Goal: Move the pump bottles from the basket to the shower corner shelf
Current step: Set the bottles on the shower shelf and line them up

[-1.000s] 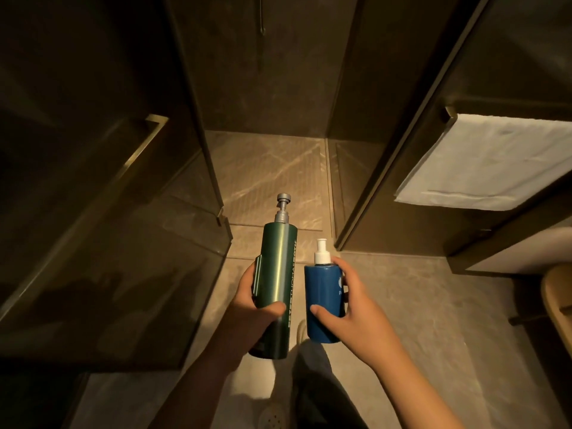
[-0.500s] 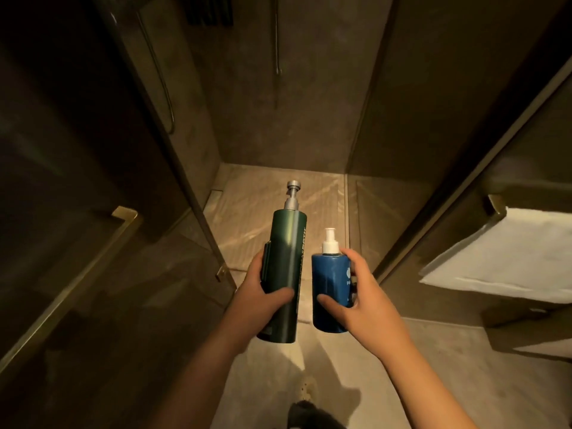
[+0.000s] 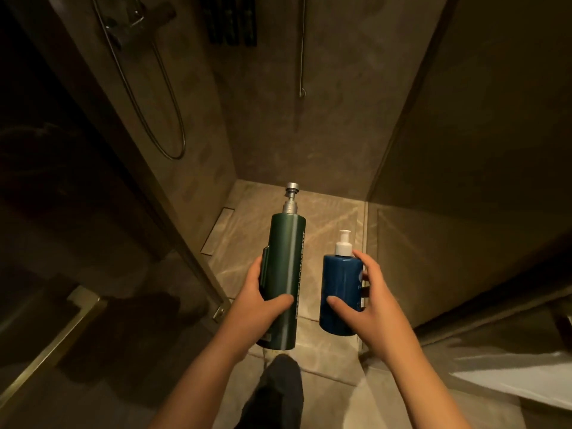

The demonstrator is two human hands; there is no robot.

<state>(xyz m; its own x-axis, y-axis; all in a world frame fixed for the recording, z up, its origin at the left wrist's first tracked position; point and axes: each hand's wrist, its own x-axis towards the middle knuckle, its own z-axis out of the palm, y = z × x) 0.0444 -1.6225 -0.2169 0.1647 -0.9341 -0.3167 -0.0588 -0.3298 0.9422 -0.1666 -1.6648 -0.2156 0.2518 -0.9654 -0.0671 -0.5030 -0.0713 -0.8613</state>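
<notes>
Left hand (image 3: 263,301) first: it is wrapped round the lower half of the tall green pump bottle (image 3: 286,267), my thumb lying across the front and my fingers curled round the far left side. That bottle stands nearly upright in my grip, its silver pump head (image 3: 292,196) pointing up and away from me, with pale lettering running down its right side. My right hand (image 3: 371,308) holds the shorter blue pump bottle (image 3: 340,283) the same way, thumb pressed on the lower front, fingers curved round the right flank just below the white pump head (image 3: 343,243). The two bottles sit side by side in the air, close but with a narrow gap between them, the green one on the left and reaching higher. Both hang over the pale veined shower floor (image 3: 328,218), where a narrow drain slot (image 3: 218,230) runs along the left wall. A metal shower hose (image 3: 173,119) loops down that wall, and a thin pipe (image 3: 301,57) runs down the back wall. High on the back wall is a dark slatted fitting (image 3: 232,20), cut off by the frame edge; what it is I cannot tell. The glass door (image 3: 123,212) stands to my left with its brass handle (image 3: 52,345), a white towel (image 3: 510,376) lies at lower right, and my dark trouser leg (image 3: 275,394) shows below the bottles.
</notes>
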